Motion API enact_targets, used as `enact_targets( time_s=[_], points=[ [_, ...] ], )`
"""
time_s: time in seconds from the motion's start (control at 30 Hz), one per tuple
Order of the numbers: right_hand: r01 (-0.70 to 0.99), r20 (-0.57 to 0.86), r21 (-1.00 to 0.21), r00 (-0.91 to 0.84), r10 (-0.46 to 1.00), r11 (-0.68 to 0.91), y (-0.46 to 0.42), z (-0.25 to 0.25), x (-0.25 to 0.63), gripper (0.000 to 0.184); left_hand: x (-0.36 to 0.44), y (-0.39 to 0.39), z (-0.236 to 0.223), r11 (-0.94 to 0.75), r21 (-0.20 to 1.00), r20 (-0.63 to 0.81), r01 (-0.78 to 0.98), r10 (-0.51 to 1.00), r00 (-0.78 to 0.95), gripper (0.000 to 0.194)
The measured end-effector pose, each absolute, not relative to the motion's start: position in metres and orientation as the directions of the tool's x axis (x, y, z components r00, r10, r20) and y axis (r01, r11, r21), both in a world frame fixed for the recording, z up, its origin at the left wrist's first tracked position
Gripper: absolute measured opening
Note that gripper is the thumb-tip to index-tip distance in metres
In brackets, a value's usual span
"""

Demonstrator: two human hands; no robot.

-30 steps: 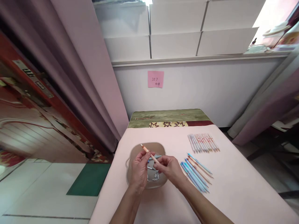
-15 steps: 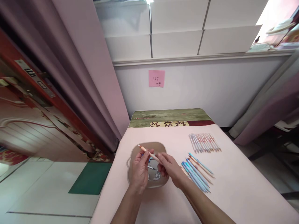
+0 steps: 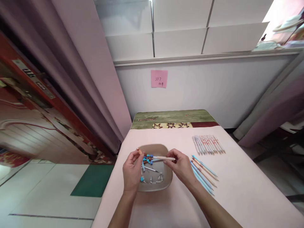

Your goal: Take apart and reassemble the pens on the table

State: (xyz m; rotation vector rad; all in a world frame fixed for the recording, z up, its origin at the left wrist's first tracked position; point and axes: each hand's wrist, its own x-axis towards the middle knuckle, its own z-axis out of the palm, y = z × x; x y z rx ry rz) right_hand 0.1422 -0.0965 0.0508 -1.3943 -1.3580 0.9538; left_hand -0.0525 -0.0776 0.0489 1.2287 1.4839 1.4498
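Above a grey-brown basin (image 3: 166,183), my left hand (image 3: 133,171) pinches a short orange pen part (image 3: 140,151) with a pale tip. My right hand (image 3: 181,164) grips a cream pen barrel (image 3: 163,158) near its right end, and a thin white piece sticks out of its left end. The two parts look apart, with a gap between them. Inside the basin lie small blue and brown pieces (image 3: 148,159), a thin white refill (image 3: 150,169) and several small whitish tips (image 3: 159,179).
Right of the basin lie several blue and cream pens (image 3: 203,174) in a slanted group. Behind them is a neat row of clear pens (image 3: 208,145). A pink cloth (image 3: 180,205) covers most of the table, which stands against a wall with a pink note (image 3: 159,79).
The whole pen held between both hands is now in two parts. My hands have moved apart, left hand leftward and right hand slightly rightward, and more of the basin's contents shows.
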Motion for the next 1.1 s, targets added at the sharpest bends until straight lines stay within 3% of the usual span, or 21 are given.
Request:
enact_targets(
  time_s=[0.1, 0.17, 0.4, 0.5, 0.63, 0.73, 0.83, 0.93, 1.1],
  points=[
    [0.351, 0.117, -0.931, 0.033, 0.993, 0.098, -0.096, 0.062, 0.145, 0.01, -0.068, -0.085, 0.049, -0.249, 0.759, 0.392, 0.601, 0.912, -0.118, 0.017],
    [0.375, 0.153, -0.916, 0.004, 0.988, 0.141, -0.096, 0.067, 0.143, 0.01, -0.074, -0.09, 0.047, -0.27, 0.684, 0.43, 0.677, 0.9, -0.075, 0.017],
    [0.317, 0.168, -0.933, -0.029, 0.985, 0.169, -0.095, 0.069, 0.13, 0.014, -0.073, -0.096, 0.041, -0.302, 0.698, 0.344, 0.65, 0.937, 0.065, 0.017],
    [0.349, 0.182, -0.923, 0.016, 0.983, 0.165, -0.09, 0.066, 0.127, 0.016, -0.069, -0.097, 0.041, -0.281, 0.727, 0.341, 0.626, 0.94, 0.026, 0.018],
    [0.536, 0.182, -0.831, 0.011, 0.983, 0.148, -0.081, 0.055, 0.128, 0.023, -0.067, -0.098, 0.042, -0.313, 0.726, 0.409, 0.612, 0.912, -0.019, 0.018],
    [0.672, 0.2, -0.728, 0.021, 0.98, 0.134, -0.079, 0.046, 0.129, 0.037, -0.068, -0.096, 0.04, -0.27, 0.733, 0.359, 0.624, 0.933, -0.017, 0.017],
    [0.643, 0.346, -0.709, -0.042, 0.937, 0.291, -0.084, 0.045, 0.126, 0.034, -0.067, -0.094, 0.036, -0.232, 0.701, 0.254, 0.675, 0.965, 0.069, 0.016],
    [0.582, 0.493, -0.664, -0.131, 0.86, 0.469, -0.092, 0.051, 0.121, 0.05, -0.062, -0.095, 0.035, -0.248, 0.68, 0.264, 0.69, 0.961, 0.084, 0.017],
    [0.664, 0.448, -0.487, -0.368, 0.815, 0.568, -0.097, 0.05, 0.118, 0.06, -0.056, -0.098, 0.036, -0.281, 0.677, 0.283, 0.68, 0.952, 0.112, 0.018]
  ],
)
